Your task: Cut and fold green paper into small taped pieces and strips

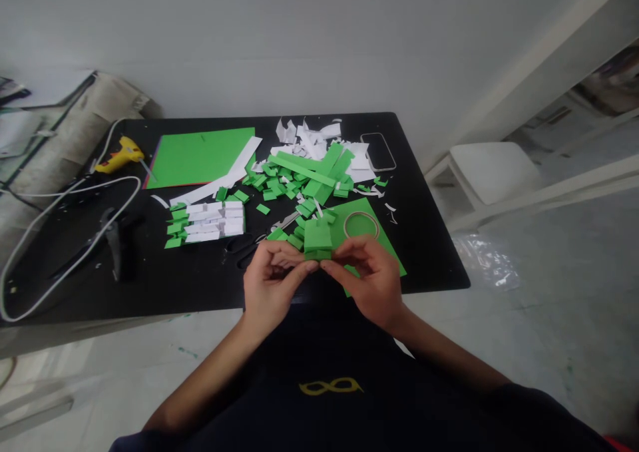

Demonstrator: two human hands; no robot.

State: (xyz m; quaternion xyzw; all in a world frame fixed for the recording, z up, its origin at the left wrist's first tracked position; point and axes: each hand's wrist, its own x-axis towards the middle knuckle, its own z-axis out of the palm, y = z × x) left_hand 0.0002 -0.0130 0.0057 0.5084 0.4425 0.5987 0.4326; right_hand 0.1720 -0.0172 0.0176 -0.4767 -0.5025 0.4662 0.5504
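A small folded green paper piece (pixel 318 235) is pinched between both hands above the table's front edge. My left hand (pixel 272 275) grips its left side with thumb and fingers closed. From the other side my right hand (pixel 369 275) holds it, the thumb at its lower edge. Just behind lie several cut green paper pieces (pixel 276 189) and longer green strips (pixel 327 172). Black-handled scissors (pixel 244 245) rest left of the hands, partly covered. A green sheet (pixel 387 245) lies under a ring that looks like a tape roll (pixel 361 214).
On the black table (pixel 200 285) stand rows of folded white and green paper (pixel 214 220) at left. Farther left are a yellow glue gun (pixel 120 156), pliers-like tool (pixel 114 242) and white cord (pixel 60 275). Behind lie green sheets (pixel 200 156), white scraps (pixel 312 136) and a phone (pixel 378 152). A white stool (pixel 492 166) stands right.
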